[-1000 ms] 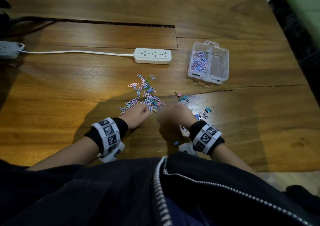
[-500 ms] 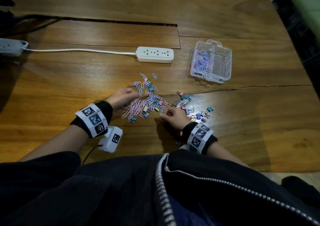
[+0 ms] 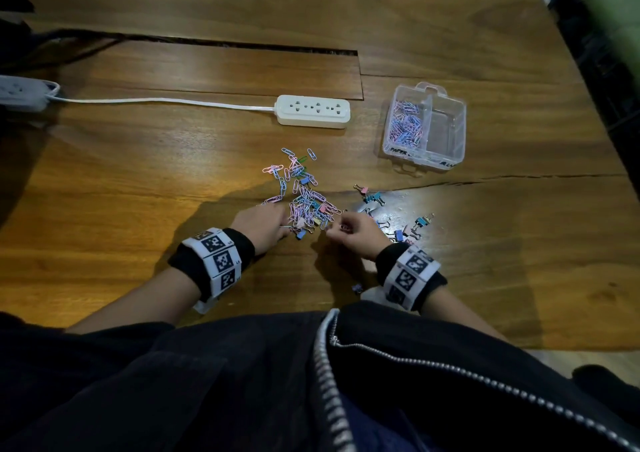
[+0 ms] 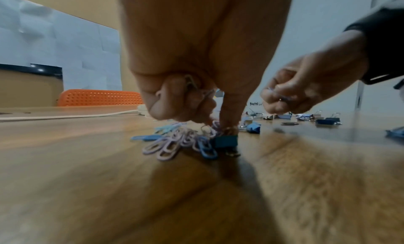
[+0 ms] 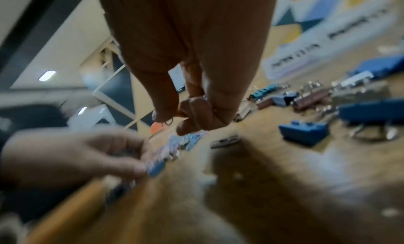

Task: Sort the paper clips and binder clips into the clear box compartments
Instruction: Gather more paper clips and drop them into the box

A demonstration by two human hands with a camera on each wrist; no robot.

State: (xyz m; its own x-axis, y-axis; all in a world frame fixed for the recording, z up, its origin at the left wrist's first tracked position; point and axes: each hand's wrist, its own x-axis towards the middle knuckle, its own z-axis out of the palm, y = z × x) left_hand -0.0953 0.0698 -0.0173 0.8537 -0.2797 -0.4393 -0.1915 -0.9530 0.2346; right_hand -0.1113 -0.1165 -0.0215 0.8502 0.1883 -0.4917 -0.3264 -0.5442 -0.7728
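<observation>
A loose pile of pastel paper clips (image 3: 304, 197) lies mid-table, with small binder clips (image 3: 374, 197) scattered to its right. The clear box (image 3: 462, 129) stands at the back right; its left compartment holds paper clips (image 3: 405, 126), and the right one looks bare. My left hand (image 3: 287, 230) is at the pile's near left edge. Its curled fingers (image 4: 174, 107) hold paper clips against the palm, and one fingertip touches down by a blue binder clip (image 4: 225, 141). My right hand (image 3: 332, 231) hovers just right of the pile, pinching paper clips (image 5: 168, 121) in its curled fingers (image 4: 282, 99).
A white power strip (image 3: 313, 111) with its cable lies behind the pile, and another strip (image 3: 20, 93) sits at the far left. More binder clips (image 5: 304, 132) lie to the right of my right hand. One binder clip (image 3: 357, 288) lies near my right wrist.
My left hand came back from the pile's far left side to its near edge. My right hand stayed at the pile's right, still pinching clips.
</observation>
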